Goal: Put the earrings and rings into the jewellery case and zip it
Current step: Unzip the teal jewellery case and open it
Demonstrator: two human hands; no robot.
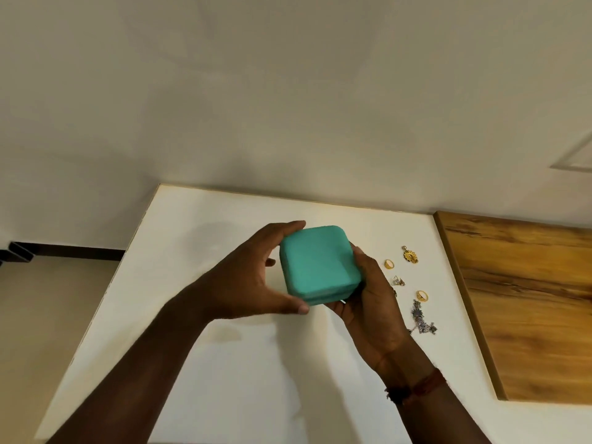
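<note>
While both hands grip the closed teal jewellery case [317,265], left hand [246,277] should steady it as right hand [368,293] finds the zip, rings [389,264] waiting on the bench [224,363].

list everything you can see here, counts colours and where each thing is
jewellery case: 1, teal, closed, held over the table between both grips
gold rings: 2, gold, on the table right of the case
gold earring: 1, gold, on the table, farthest of the jewellery
silver earring: 1, silver, on the table between the two rings
silver chain piece: 1, silver-grey, on the table, nearest of the jewellery
table: 1, white
wooden panel: 1, brown, along the table's right side
wrist thread: 1, red and dark, right wrist
left grip: holds the case's left side
right grip: holds the case's right side
</note>
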